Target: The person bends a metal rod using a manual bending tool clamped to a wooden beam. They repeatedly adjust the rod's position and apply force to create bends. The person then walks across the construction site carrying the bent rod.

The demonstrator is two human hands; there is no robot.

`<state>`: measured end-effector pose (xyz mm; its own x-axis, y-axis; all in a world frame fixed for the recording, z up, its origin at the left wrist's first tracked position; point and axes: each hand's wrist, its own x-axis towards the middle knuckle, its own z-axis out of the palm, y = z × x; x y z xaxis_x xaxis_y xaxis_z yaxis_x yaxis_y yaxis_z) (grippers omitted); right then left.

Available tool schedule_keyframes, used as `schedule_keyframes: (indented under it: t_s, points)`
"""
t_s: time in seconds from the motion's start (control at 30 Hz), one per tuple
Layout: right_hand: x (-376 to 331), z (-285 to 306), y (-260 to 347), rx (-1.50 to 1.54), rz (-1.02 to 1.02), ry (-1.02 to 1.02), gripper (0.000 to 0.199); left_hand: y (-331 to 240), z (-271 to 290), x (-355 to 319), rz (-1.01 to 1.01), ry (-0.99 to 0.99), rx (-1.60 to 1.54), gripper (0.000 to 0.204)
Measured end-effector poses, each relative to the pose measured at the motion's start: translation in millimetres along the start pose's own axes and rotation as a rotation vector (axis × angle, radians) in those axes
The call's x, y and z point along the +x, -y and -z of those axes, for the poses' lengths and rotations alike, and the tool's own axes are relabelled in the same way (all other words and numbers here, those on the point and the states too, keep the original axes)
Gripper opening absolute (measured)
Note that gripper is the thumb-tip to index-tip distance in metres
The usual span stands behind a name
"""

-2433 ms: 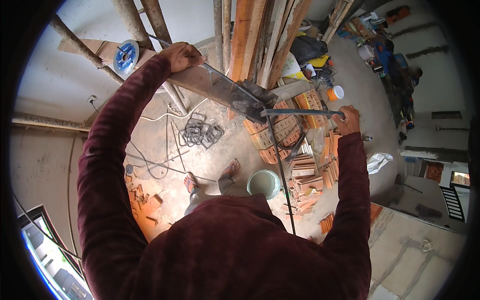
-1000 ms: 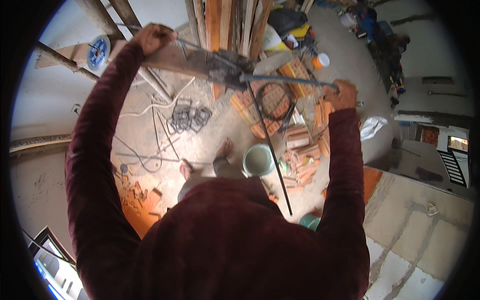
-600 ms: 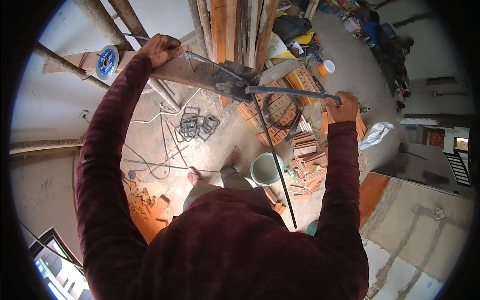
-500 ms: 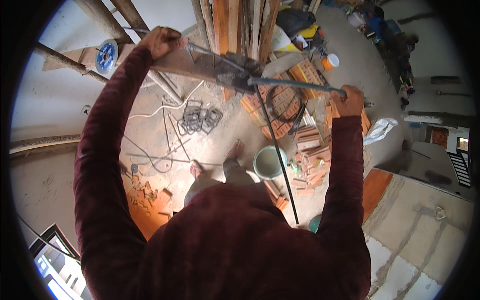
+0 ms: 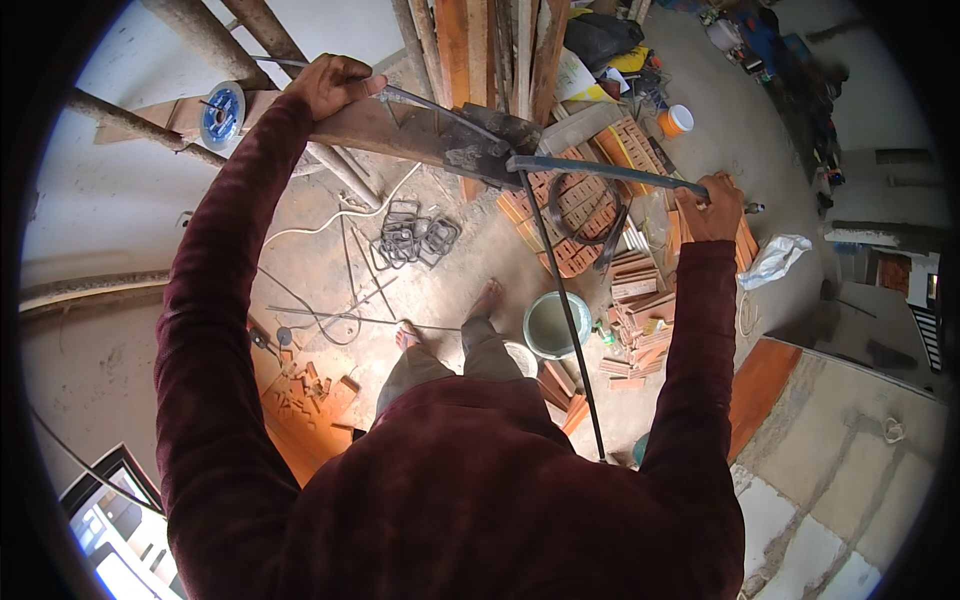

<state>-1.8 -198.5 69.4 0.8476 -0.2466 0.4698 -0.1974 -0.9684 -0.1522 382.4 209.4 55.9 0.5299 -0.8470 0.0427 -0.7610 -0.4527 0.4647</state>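
A thin dark metal rod (image 5: 435, 108) lies along a wooden plank (image 5: 365, 132) at the upper left. At the plank's dark right end it meets a long stretch of rod (image 5: 562, 290) slanting down toward me; whether they are one bent piece is hard to tell. My left hand (image 5: 335, 86) is closed on the rod over the plank, near upright metal pins. To the right, my right hand (image 5: 712, 208) grips the end of a flat grey steel bar (image 5: 610, 174). The bar's other end sits against the rod where it turns.
Wooden poles (image 5: 185, 45) stand behind the plank, beside a blue disc (image 5: 222, 115). Bent wire frames (image 5: 410, 235) and loose rods lie on the floor. Stacked bricks (image 5: 580, 215), a green bucket (image 5: 557, 325) and broken brick pieces (image 5: 640, 330) are at the right.
Most of the scene has shifted slightly right in the picture. Both hands keep their holds, and the bar and rod show no clear change in angle.
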Motion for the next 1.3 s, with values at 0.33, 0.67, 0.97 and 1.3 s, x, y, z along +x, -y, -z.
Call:
schedule_keyframes:
  t_s: [0.33, 0.67, 0.97, 1.3]
  points:
    - [-2.4, 5.1, 6.7, 0.027, -0.029, -0.028, 0.055, 5.6, -3.1, -3.5, -0.035, -0.014, 0.009, 0.06]
    - [-19.6, 13.4, 19.6, -0.081, -0.075, -0.105, 0.058, -3.2, 3.8, -2.9, 0.014, 0.064, -0.039, 0.059]
    - [-58.4, 16.8, 40.9, -0.104, -0.193, -0.181, 0.051, -6.1, -0.1, 3.4, 0.021, 0.048, 0.057, 0.052]
    - [-83.6, 17.2, 70.1, -0.211, -0.288, -0.271, 0.045, 77.2, -32.6, 4.9, -0.072, -0.136, 0.033, 0.05]
